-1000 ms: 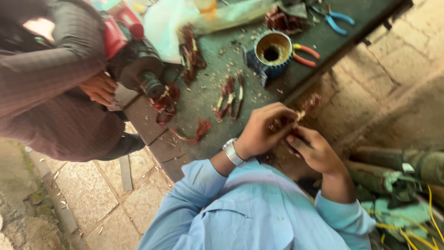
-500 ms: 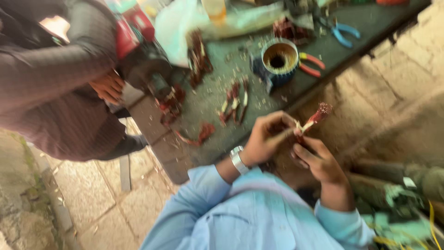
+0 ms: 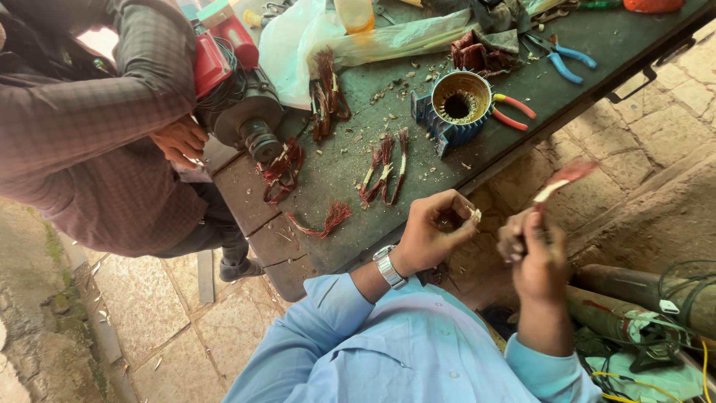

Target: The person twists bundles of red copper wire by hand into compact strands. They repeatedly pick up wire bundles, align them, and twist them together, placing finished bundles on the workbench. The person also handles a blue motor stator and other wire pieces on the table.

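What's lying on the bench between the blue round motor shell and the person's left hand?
In the head view, between the blue motor shell and the left hand lie loose bundles of reddish copper winding wire amid scattered scraps on the dark bench.

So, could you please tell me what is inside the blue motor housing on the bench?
The blue motor housing shows a ring of yellowish slotted core around a dark hollow centre. No copper coils show in it; its bottom is hidden in shadow.
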